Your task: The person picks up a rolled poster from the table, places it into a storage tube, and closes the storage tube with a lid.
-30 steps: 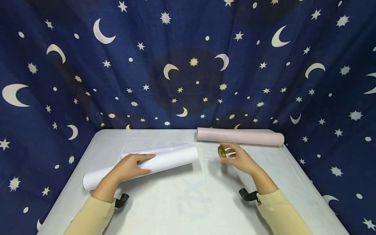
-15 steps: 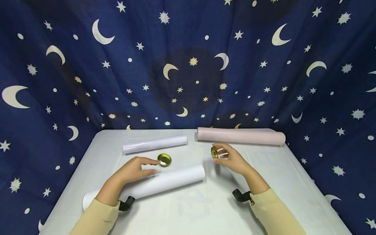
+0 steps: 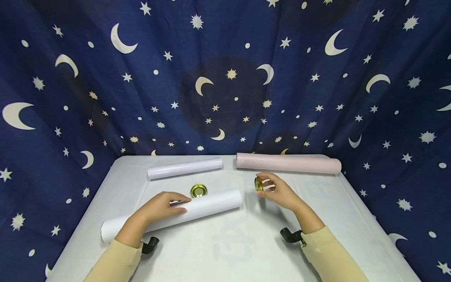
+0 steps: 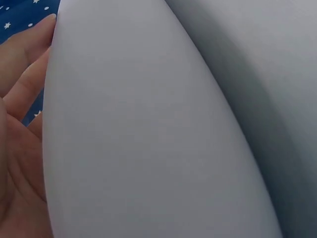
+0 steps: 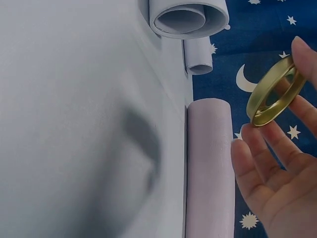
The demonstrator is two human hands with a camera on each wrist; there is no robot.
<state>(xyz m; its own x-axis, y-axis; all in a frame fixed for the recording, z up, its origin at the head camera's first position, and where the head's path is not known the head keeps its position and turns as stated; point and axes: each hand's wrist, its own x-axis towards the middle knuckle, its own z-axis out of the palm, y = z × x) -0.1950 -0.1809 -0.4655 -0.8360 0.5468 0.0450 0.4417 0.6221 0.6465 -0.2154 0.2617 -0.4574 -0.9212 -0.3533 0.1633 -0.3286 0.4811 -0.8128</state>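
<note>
My left hand (image 3: 163, 207) rests with fingers and thumb on a thick white paper roll (image 3: 211, 205), which slants across the left half of the table; in the left wrist view the roll (image 4: 143, 124) hides the thumb, and its far edge meets the fingertips. Just behind the roll lies a round gold lid (image 3: 198, 190), partly covered by it. My right hand (image 3: 283, 194) pinches a second gold lid (image 3: 258, 184) by its rim, on edge, above the table. In the right wrist view this lid (image 5: 257, 101) sits between thumb and fingertips.
A thinner, glossy white roll (image 3: 184, 168) lies farther back on the left. Along the back right edge of the white-covered table (image 3: 267, 250) lies a pale pink roll (image 3: 289, 163). A dark blue curtain (image 3: 225, 78) with moons and stars surrounds the table.
The thick roll came nearer, uncovering the gold lid on the table, then shifted back slightly against it. The thin roll has moved farther back. My right hand has moved slightly left with its lid.
</note>
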